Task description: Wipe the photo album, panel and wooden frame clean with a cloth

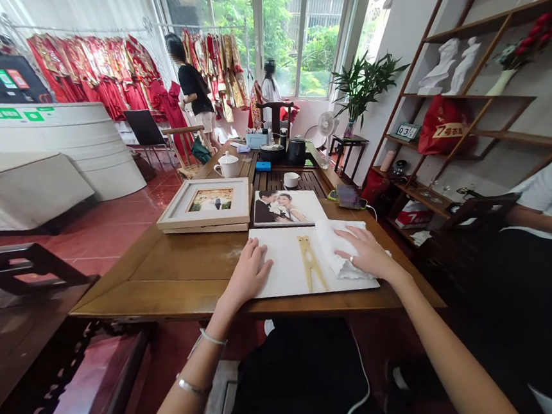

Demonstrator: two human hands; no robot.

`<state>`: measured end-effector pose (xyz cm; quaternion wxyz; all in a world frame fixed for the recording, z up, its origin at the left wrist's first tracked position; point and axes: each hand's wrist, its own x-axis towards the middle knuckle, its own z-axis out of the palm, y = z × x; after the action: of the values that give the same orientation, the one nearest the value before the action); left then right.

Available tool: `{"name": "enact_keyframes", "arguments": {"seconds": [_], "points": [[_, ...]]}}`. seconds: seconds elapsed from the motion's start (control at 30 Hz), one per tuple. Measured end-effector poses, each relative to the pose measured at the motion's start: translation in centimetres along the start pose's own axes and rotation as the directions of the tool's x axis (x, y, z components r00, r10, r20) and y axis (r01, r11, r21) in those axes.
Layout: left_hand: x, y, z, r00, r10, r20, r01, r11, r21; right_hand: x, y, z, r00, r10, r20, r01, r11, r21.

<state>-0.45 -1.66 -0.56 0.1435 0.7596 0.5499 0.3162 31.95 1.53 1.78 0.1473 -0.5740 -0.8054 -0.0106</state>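
Note:
A white board [280, 268] lies flat at the table's near edge, with a pale yellow A-shaped stand piece [308, 261] on its middle. My left hand [252, 271] rests on the board's left edge, fingers stretched out and holding nothing. On the right half, my right hand [367, 253] lies over a crumpled white cloth [328, 244], fingers extended and pressed down on it. A ring shows on that hand. Just behind the board is a photo panel [288, 207] of a couple. To its left, a white-framed photo [208, 204] is stacked on another frame.
The wooden table [174, 266] also bears a lidded white cup [226, 163], a small bowl [291, 180], a dark pot [296, 151] and a phone [349, 197] on a cable. One person [546, 211] is close at right; two others stand far back near red garments [94, 72].

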Motion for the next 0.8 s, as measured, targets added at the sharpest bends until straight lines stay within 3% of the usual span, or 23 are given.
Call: {"name": "enact_keyframes", "arguments": {"seconds": [0.13, 0.27, 0.6, 0.8], "points": [[0.0, 0.1, -0.2, 1.000, -0.006, 0.012, 0.006, 1.000, -0.005, 2.4, -0.2, 0.3, 0.999, 0.028, 0.026, -0.028, 0.999, -0.018], [0.0, 0.4, -0.2, 1.000, -0.022, 0.010, 0.022, 1.000, 0.010, 2.3, -1.1, 0.1, 1.000, 0.007, 0.020, -0.006, 0.999, -0.034], [0.1, 0.6, -0.2, 0.999, -0.044, 0.017, 0.043, 0.998, 0.044, -7.9, -2.9, -1.4, 0.979, -0.204, -0.010, 0.204, 0.979, 0.005], [0.2, 0.1, 0.0, 1.000, -0.010, -0.008, 0.011, 0.999, 0.048, -9.0, -3.4, -1.3, 0.977, -0.195, -0.083, 0.195, 0.981, -0.007]]}}
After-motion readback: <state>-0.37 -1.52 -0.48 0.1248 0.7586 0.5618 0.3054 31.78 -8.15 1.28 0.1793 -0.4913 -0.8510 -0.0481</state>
